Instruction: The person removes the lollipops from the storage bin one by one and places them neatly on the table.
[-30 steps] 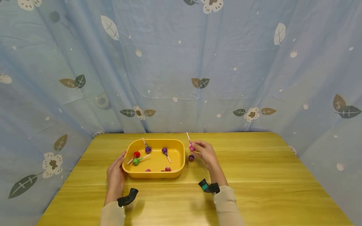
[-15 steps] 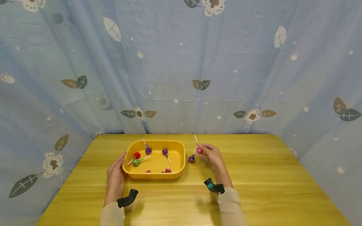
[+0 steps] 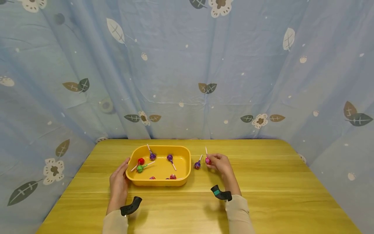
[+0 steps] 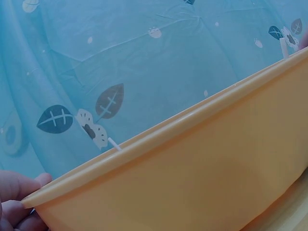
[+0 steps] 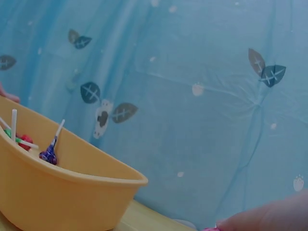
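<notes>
A yellow plastic bin (image 3: 159, 183) stands on the table with several lollipops in it. My left hand (image 3: 118, 182) holds its left end; in the left wrist view, the thumb (image 4: 19, 185) lies at the rim and the other fingers sit below it. To the right of the bin, my right hand (image 3: 221, 163) pinches a pink lollipop (image 3: 207, 161) by its wrapped head, close over the table, stick pointing up and away. Between that hand and the bin lies a purple lollipop (image 3: 197, 165). Only a sliver of the pink wrapper (image 5: 211, 229) shows in the right wrist view.
Inside the bin are a red lollipop (image 3: 141, 161), a green lollipop (image 3: 140, 168) and purple ones, with others partly hidden by the near wall. The wooden table (image 3: 277, 182) extends to both sides. A blue patterned curtain (image 3: 187, 65) hangs behind its far edge.
My right hand has moved right and toward me, away from the bin, and lowered the pink lollipop to the table. The purple lollipop beside the bin now shows fully. My left hand stays put.
</notes>
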The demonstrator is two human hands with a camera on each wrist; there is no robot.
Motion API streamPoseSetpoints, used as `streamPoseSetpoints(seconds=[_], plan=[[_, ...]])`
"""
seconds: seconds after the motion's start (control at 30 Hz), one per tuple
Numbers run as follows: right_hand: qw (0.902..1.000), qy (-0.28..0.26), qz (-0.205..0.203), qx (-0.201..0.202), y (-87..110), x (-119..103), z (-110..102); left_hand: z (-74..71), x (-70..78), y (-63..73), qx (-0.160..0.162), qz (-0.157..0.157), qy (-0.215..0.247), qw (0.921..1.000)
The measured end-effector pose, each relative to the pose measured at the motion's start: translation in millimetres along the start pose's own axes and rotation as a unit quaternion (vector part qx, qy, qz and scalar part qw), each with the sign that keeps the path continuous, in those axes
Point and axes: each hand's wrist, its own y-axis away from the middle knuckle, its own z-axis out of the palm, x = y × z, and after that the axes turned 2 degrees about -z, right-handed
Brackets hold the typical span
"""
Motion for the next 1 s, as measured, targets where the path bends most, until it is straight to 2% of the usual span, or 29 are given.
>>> streamPoseSetpoints(seconds=[0.27,0.47,1.0], plan=[[0.9987,0.034,0.025,-0.028,0.5,5,1,0.1,0.5,0.7,-0.001,0.002,0.000,1.0000],[0.9983,0.042,0.034,-0.021,0.4,9,3,-0.3,-0.2,-0.5,-0.003,-0.001,0.001,1.0000],[0.9881,0.150,-0.020,0.027,7.3,12,15,-0.1,-0.1,1.7,-0.011,0.007,0.006,0.9999]])
